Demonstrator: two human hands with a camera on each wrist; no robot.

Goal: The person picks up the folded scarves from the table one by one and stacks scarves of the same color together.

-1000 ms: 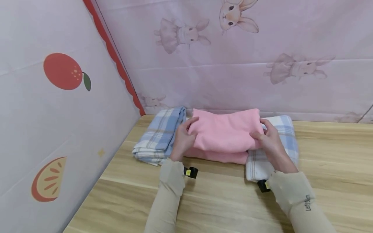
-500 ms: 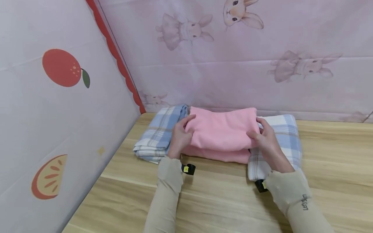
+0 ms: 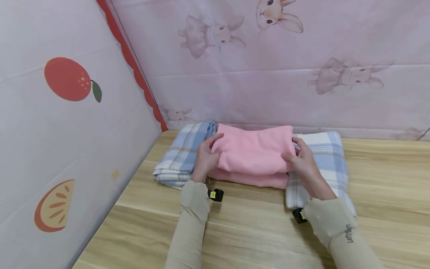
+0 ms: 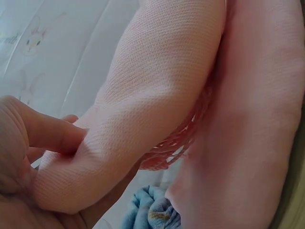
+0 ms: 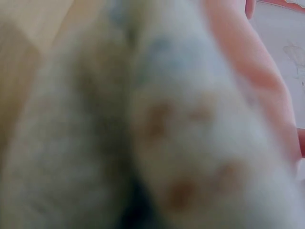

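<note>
A folded pink blanket spans the space between my two hands, its upper part raised above a lower pink layer. My left hand grips its left end, thumb in front and fingers behind. My right hand pinches the opposite end the same way. In the left wrist view the thumb presses into the pink weave, and a pink netted fringe shows between the layers. A blurred plaid cloth fills most of the right wrist view.
A folded blue-and-white plaid cloth lies to the left of the pink one. Another plaid cloth lies at the right, partly under my right hand. The wooden tabletop meets a pink rabbit-print wall and a white fruit-print wall.
Both hands and the pink blanket have shifted slightly left, uncovering more of the right plaid cloth. The grip at each end is the same.
</note>
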